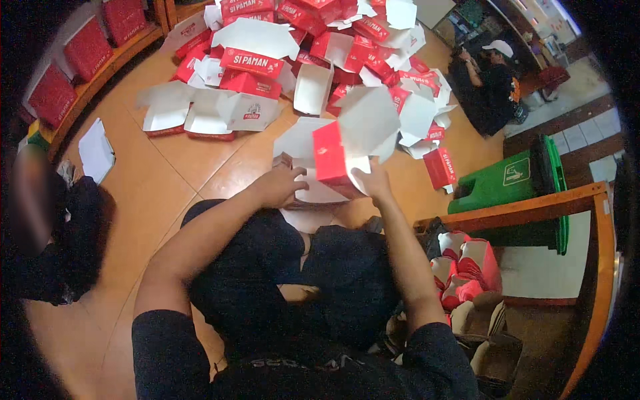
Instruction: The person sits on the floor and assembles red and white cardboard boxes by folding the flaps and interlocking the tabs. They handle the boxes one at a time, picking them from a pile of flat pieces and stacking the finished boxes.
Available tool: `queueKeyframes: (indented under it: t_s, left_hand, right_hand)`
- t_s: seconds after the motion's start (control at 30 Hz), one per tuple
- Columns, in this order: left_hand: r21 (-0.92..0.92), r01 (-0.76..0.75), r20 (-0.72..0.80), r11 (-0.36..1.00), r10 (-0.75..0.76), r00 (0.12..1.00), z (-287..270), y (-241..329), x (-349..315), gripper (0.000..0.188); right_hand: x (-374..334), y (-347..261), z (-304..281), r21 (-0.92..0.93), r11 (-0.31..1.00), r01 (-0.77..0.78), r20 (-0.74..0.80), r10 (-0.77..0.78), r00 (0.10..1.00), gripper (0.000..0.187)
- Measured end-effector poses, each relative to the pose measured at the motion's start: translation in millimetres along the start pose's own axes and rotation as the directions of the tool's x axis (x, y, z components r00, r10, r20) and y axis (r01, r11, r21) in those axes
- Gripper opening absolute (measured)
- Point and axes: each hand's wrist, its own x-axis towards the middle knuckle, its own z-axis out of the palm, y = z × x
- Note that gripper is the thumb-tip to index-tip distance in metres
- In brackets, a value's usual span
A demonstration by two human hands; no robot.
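In front of my knees is a red-and-white cardboard food box (328, 152), its white lid flap (369, 119) raised. My right hand (375, 181) grips the box's near right edge, thumb against the white inside. My left hand (280, 183) has its fingers curled over white card (293, 143) on the left side. Whether that card belongs to the same box or to another one under it, I cannot tell. Beyond my hands, a large heap of similar red-and-white boxes (252, 63) lies on the floor, many with lids open.
Tiled orange floor (160, 200) surrounds me. Red boxes (90, 50) line a wooden shelf at the far left, near a seated person (73, 233). A green bin (500, 177), a wooden frame (520, 200) and stacked red cartons (477, 260) stand right. Another person (493, 87) sits at the far right.
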Motion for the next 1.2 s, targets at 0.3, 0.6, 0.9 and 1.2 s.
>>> queueKeyframes:
  t_s: [0.3, 0.6, 0.9, 1.2]
  left_hand:
    - [-0.101, 0.001, -0.006, 0.995, -0.002, 1.0, 32.1, -10.9, 3.7, 0.027]
    - [-0.068, -0.144, -0.043, 0.987, 0.142, 0.989, 34.0, -4.9, 22.4, 0.023]
    - [0.074, -0.298, -0.059, 0.952, 0.302, 0.951, 57.2, -4.3, 34.5, 0.024]
    - [0.162, -0.329, -0.061, 0.93, 0.342, 0.938, 70.1, -4.8, 31.7, 0.023]
  right_hand:
    - [33.1, 49.1, 16.7, -0.53, 0.846, 0.053, -0.161, -0.162, 0.974, 0.054]
    - [47.0, 78.1, 1.3, -0.523, 0.836, -0.165, -0.105, 0.129, 0.986, 0.056]
    - [35.3, 74.0, 6.2, -0.472, 0.84, -0.269, -0.369, 0.089, 0.925, 0.048]
    - [-27.9, -15.7, 72.4, -0.319, 0.931, 0.179, 0.026, -0.181, 0.983, 0.03]
